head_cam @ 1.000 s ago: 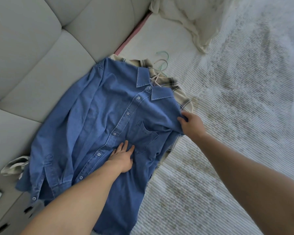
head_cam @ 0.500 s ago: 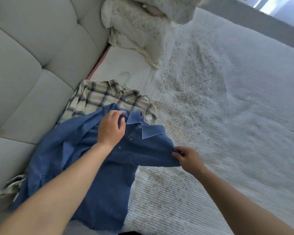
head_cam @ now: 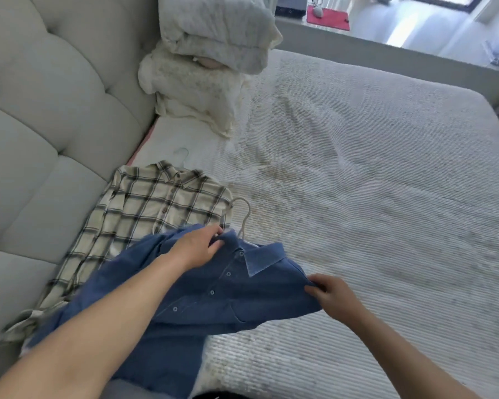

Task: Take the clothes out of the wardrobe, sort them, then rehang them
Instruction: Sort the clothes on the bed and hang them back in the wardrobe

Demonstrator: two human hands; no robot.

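The left hand [head_cam: 196, 249] grips the blue shirt [head_cam: 213, 298] at its collar, beside the hanger hook [head_cam: 244, 214]; the right hand [head_cam: 333, 295] pinches its shoulder. The hanger could slip out, or the shirt could drag the plaid shirt [head_cam: 144, 214] just beyond the left hand.

You've got no readable text here: no labels, brands, numbers or signs legible on anything in view.

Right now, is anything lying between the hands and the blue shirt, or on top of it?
Nothing visible. The left hand grips the blue shirt at the collar, by the white hanger; the right hand pinches its shoulder edge. The shirt lies over the plaid shirt.
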